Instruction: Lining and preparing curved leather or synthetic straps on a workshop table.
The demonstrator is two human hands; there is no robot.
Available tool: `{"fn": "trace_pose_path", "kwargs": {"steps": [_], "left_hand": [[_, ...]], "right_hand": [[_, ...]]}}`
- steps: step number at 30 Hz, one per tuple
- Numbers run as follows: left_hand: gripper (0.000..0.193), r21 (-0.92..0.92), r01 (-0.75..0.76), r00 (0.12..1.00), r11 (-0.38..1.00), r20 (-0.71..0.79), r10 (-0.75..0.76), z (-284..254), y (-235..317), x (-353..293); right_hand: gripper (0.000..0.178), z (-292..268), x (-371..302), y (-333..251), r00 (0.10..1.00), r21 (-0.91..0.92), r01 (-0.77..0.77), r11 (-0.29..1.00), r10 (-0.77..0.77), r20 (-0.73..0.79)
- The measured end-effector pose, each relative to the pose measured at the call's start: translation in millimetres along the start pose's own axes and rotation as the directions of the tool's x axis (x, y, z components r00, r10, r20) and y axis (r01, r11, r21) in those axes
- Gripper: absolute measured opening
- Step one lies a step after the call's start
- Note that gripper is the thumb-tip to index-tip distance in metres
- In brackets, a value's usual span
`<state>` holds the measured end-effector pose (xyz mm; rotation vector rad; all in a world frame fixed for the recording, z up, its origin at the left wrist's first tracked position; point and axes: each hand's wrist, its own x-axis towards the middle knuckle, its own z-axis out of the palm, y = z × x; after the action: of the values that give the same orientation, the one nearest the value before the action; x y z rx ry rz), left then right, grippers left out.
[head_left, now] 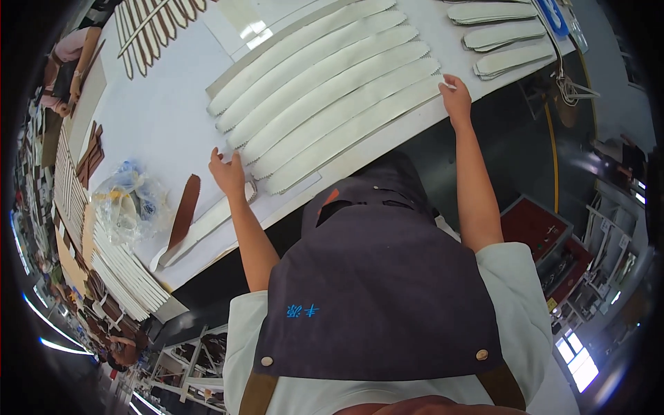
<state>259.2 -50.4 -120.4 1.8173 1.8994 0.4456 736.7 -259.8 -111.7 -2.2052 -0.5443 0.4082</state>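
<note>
Several long, pale strips [325, 83], leather-like with zigzag-cut ends, lie side by side in a slanting, overlapping row on the white table [155, 83]. My left hand [227, 173] is at their left ends, fingers apart, its thumb beside a strip's end. At the right end of the nearest strip [360, 135], my right hand [456, 102] has thumb and finger closed on the tip. Beneath the row, a grey-beige board's edge [277, 52] shows along the far side. Close to my left wrist lies a narrow pale strip [207, 230] along the table edge.
A brown strip [185, 211] and a clear plastic bag [131, 204] lie at the left. Stacks of pale strips [501, 36] sit far right, near a blue-handled tool [553, 17]. Brown-and-white strips [149, 31] lie at the far left. Another person's arm [84, 59] reaches in there.
</note>
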Motion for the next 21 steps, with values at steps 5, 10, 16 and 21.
{"fn": "trace_pose_path", "kwargs": {"steps": [5,10,16,21], "left_hand": [[0.038,0.047,-0.069,0.998,0.996,0.008,0.069,-21.4,23.7,-39.6],[0.032,0.1,-0.121,0.989,0.988,0.102,0.111,-7.9,43.8,-71.3],[0.032,0.137,-0.115,0.988,0.984,0.117,0.1,4.4,51.3,-70.3],[0.033,0.134,-0.129,0.978,0.983,0.183,0.103,11.6,51.7,-63.6]], "right_hand": [[0.034,-2.3,28.1,10.7,0.998,-0.301,-0.009,0.954,0.025,0.049],[0.035,-1.4,29.4,17.0,1.0,-0.436,0.021,0.9,-0.018,0.01],[0.034,-1.7,29.8,21.5,0.999,-0.247,-0.045,0.968,0.041,-0.018],[0.035,1.2,28.6,13.4,0.981,-0.03,-0.159,0.987,0.161,0.11]]}}
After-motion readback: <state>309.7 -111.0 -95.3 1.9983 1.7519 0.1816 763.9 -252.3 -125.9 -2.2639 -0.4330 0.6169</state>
